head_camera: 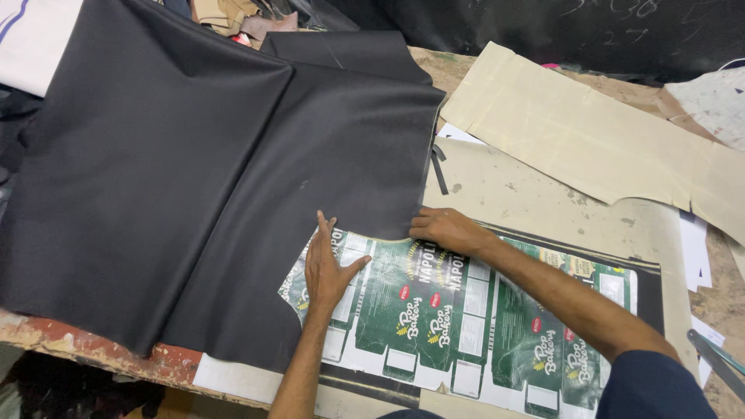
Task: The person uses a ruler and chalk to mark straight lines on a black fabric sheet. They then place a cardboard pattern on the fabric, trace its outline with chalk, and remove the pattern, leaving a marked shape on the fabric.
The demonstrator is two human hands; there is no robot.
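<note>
A large sheet of black fabric [194, 178] lies spread over the left and middle of the worktable, with a crease running down its middle. My left hand [326, 268] rests flat, fingers apart, on a green and white printed cardboard sheet [458, 318] right at the fabric's lower edge. My right hand [442, 229] has its fingers curled on the fabric's lower right corner, where it overlaps the cardboard. Both forearms reach in from the bottom of the view.
A beige paper pattern piece [590, 140] lies at the back right. Beneath it sits a pale, stained board [535, 198]. Fabric scraps [233, 15] pile at the far edge. A metal tool [718, 357], maybe scissors, pokes in at the right. The table's worn front edge [93, 345] runs bottom left.
</note>
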